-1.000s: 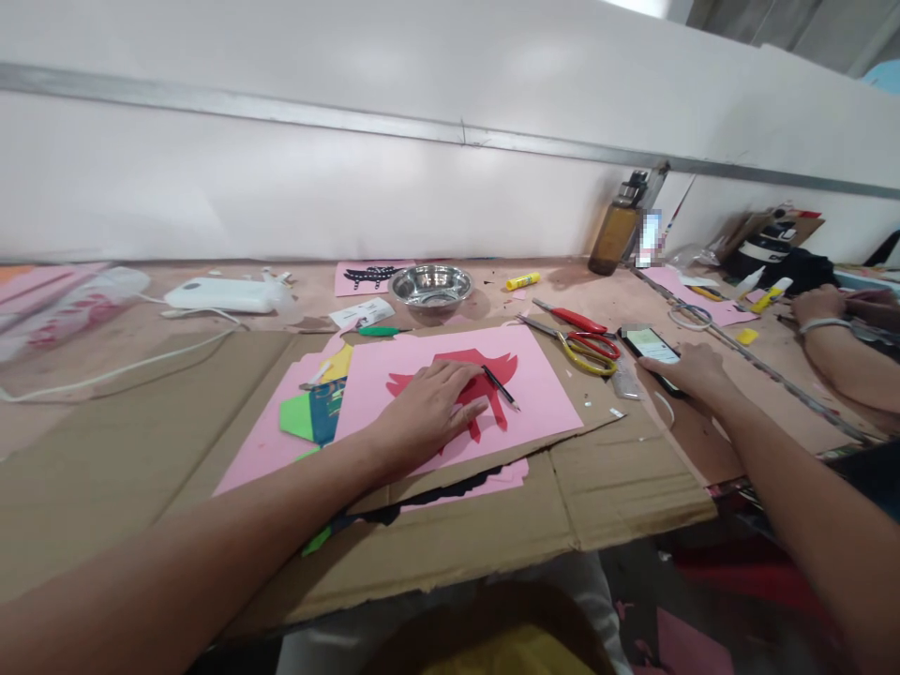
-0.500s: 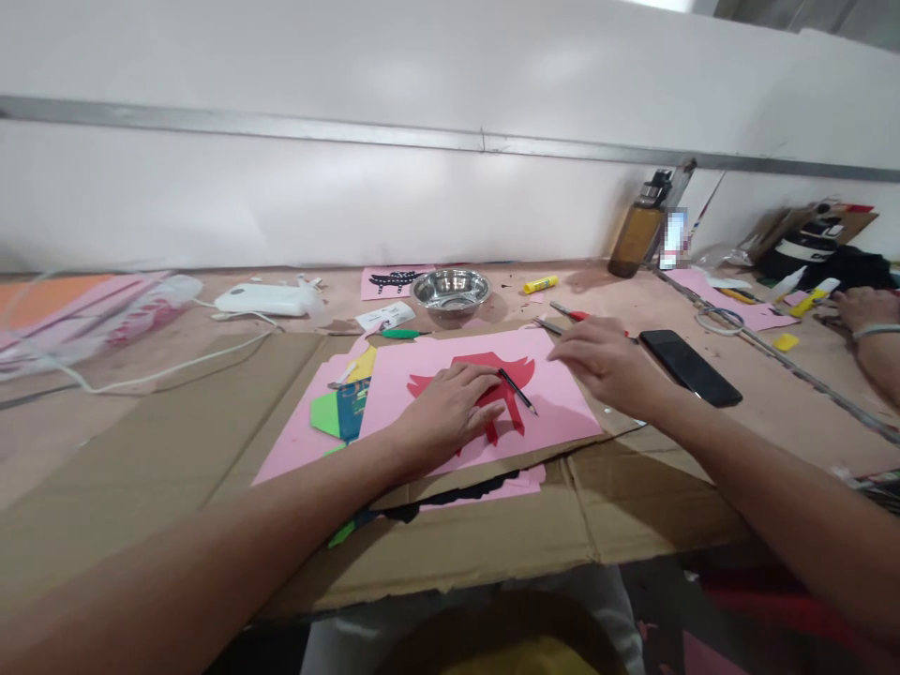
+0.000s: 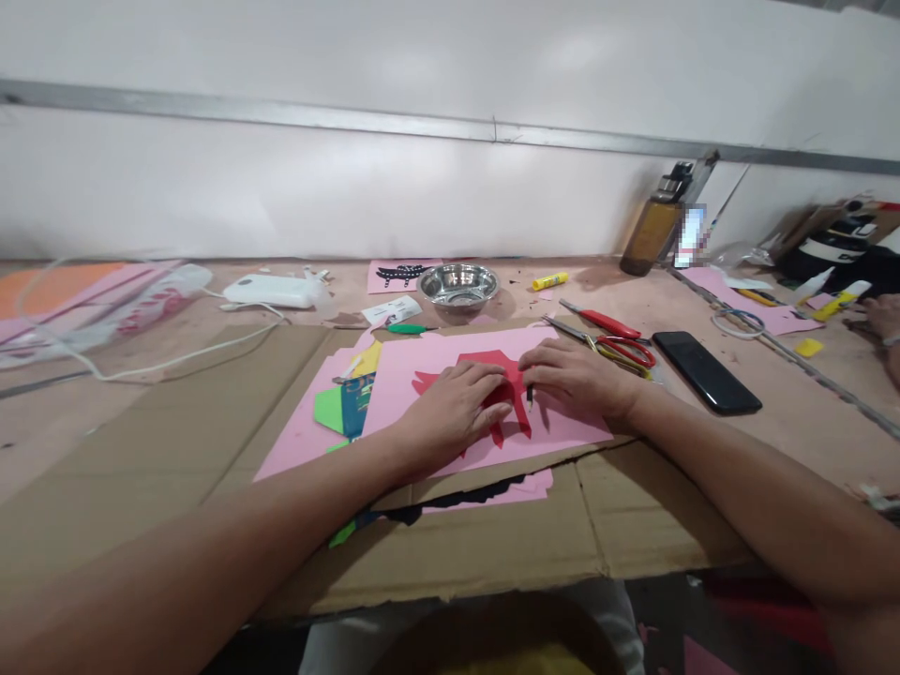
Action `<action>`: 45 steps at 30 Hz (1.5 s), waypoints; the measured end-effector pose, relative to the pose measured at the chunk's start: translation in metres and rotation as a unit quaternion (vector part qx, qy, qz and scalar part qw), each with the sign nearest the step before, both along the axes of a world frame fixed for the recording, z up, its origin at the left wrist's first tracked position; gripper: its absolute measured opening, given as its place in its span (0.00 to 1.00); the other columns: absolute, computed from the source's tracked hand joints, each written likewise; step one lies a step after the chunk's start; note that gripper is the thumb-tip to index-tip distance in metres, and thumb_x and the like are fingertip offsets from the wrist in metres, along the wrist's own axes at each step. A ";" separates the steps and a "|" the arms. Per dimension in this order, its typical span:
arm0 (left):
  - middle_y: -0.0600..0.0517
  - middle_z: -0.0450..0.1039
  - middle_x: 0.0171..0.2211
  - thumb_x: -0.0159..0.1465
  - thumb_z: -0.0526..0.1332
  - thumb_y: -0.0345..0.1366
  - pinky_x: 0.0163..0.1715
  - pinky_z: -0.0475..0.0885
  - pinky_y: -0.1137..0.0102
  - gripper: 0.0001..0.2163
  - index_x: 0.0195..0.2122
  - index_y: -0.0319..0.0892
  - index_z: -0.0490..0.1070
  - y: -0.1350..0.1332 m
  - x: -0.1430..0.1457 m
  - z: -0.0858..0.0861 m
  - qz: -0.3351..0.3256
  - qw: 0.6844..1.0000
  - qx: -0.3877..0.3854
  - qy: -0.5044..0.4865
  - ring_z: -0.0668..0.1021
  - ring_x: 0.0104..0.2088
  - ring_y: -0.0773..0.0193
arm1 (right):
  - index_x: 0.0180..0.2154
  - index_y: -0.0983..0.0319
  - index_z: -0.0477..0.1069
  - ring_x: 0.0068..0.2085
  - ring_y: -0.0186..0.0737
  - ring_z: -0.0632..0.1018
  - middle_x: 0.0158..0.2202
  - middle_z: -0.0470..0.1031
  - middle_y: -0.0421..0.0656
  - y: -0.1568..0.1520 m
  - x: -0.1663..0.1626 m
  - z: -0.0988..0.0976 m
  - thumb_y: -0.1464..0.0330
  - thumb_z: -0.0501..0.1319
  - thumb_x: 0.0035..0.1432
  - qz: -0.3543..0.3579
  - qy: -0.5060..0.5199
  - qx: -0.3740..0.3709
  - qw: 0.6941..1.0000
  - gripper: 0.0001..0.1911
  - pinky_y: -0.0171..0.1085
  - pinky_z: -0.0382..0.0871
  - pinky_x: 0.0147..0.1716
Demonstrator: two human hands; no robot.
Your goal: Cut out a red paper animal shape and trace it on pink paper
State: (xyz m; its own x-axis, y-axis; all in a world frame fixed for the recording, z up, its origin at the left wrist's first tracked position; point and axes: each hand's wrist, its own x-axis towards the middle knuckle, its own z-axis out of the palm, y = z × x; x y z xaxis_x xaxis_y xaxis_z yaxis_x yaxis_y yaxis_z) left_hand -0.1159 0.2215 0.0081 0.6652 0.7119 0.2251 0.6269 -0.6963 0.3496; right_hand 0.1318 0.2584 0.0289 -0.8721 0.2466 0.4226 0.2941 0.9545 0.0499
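Observation:
My left hand [image 3: 454,411] lies flat, fingers spread, on a red paper cut-out [image 3: 510,394] that rests on a pink sheet [image 3: 422,370]. My right hand [image 3: 577,377] sits beside it on the same sheet, fingers curled over a thin black pencil [image 3: 530,397] whose tip points down next to the red shape. The pink sheet lies on a piece of cardboard [image 3: 175,441]. Green, blue and yellow paper scraps [image 3: 344,403] peek out to the left of it.
Red and yellow scissors [image 3: 608,339] and a black phone [image 3: 705,371] lie right of my hands. A steel bowl [image 3: 458,286], yellow glue stick [image 3: 549,280], green pen [image 3: 408,328], white charger [image 3: 274,291] and brown bottle [image 3: 655,230] stand behind. Another person's hand [image 3: 882,319] is at far right.
My right hand left the phone at the right, crossed over the scissors and came down on the pencil beside the red cut-out. The left hand stayed put.

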 end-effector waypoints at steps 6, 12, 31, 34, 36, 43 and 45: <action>0.48 0.74 0.56 0.73 0.52 0.45 0.62 0.63 0.57 0.17 0.55 0.43 0.71 0.000 0.000 0.000 0.010 1.000 0.001 0.012 0.71 0.58 0.54 | 0.53 0.57 0.68 0.30 0.35 0.73 0.30 0.73 0.37 -0.002 0.004 -0.004 0.71 0.61 0.60 -0.164 0.266 -0.207 0.927 0.19 0.37 0.69 0.32; 0.46 0.71 0.59 0.74 0.48 0.45 0.63 0.61 0.58 0.20 0.58 0.43 0.71 0.000 -0.003 0.004 -0.014 0.999 0.013 0.050 0.71 0.60 0.54 | 0.44 0.58 0.74 0.35 0.37 0.76 0.36 0.76 0.41 0.000 0.002 -0.006 0.64 0.59 0.63 -0.193 0.357 -0.383 0.830 0.10 0.37 0.70 0.33; 0.50 0.78 0.51 0.70 0.54 0.37 0.58 0.68 0.58 0.13 0.47 0.47 0.77 0.018 0.004 0.000 0.008 1.000 0.028 0.002 0.75 0.53 0.55 | 0.37 0.58 0.69 0.28 0.30 0.74 0.28 0.73 0.38 0.040 -0.031 0.026 0.46 0.55 0.65 -0.176 0.482 -0.354 0.782 0.22 0.32 0.65 0.27; 0.50 0.77 0.51 0.70 0.54 0.37 0.57 0.68 0.58 0.13 0.47 0.46 0.77 0.021 0.003 0.001 -0.001 1.000 0.028 0.012 0.74 0.53 0.54 | 0.37 0.58 0.68 0.29 0.30 0.73 0.28 0.72 0.38 0.032 -0.030 0.031 0.47 0.56 0.65 -0.175 0.451 -0.353 0.801 0.21 0.32 0.64 0.27; 0.49 0.77 0.50 0.70 0.53 0.39 0.56 0.68 0.58 0.13 0.47 0.45 0.77 0.022 0.002 0.001 -0.009 1.000 0.025 0.010 0.74 0.52 0.53 | 0.37 0.58 0.68 0.28 0.30 0.72 0.28 0.72 0.38 0.021 -0.019 0.045 0.49 0.57 0.66 -0.173 0.467 -0.325 0.804 0.19 0.32 0.64 0.26; 0.49 0.78 0.50 0.71 0.52 0.43 0.56 0.67 0.56 0.15 0.45 0.45 0.77 0.024 0.002 -0.003 -0.007 0.999 0.033 0.000 0.75 0.52 0.52 | 0.35 0.59 0.67 0.25 0.30 0.72 0.25 0.72 0.37 -0.002 0.045 0.120 0.56 0.59 0.67 -0.129 0.581 -0.165 0.787 0.13 0.31 0.56 0.21; 0.49 0.78 0.50 0.71 0.52 0.43 0.56 0.67 0.56 0.15 0.45 0.46 0.77 0.024 0.002 -0.003 -0.014 0.999 0.035 -0.004 0.74 0.52 0.52 | 0.35 0.58 0.67 0.25 0.31 0.73 0.25 0.73 0.37 0.002 0.054 0.119 0.57 0.57 0.68 -0.165 0.559 -0.197 0.789 0.13 0.31 0.57 0.20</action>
